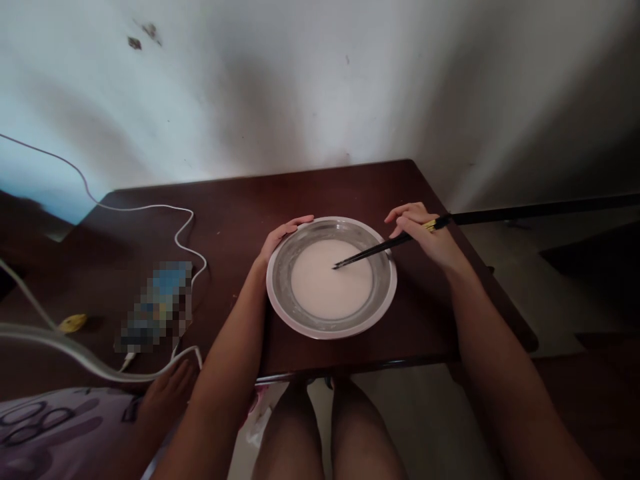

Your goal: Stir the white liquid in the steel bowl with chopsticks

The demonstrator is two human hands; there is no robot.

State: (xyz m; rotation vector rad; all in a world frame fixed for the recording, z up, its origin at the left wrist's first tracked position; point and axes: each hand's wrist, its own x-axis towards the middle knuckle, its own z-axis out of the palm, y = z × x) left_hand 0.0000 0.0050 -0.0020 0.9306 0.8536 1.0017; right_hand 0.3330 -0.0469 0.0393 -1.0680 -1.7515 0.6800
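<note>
A metal bowl (283, 307) stands near the front edge of the table, with a milky white liquid (330, 283) in it. My left hand (280, 239) is wrapped round the bowl's left side, its fingertips along the far rim. In my right hand (423, 233), to the right of the bowl, is a pair of black chopsticks (373, 251) with gold bands near the top. They slant down to the left across the rim, and their tips meet the liquid near the middle.
The dark brown table (300, 190) reaches a stained white wall (320, 87). At left lie a blurred-out phone-like object (157, 303), a white cable (180, 233) and a small yellow thing (73, 323). Another person's hand (173, 383) rests at the table's front left edge.
</note>
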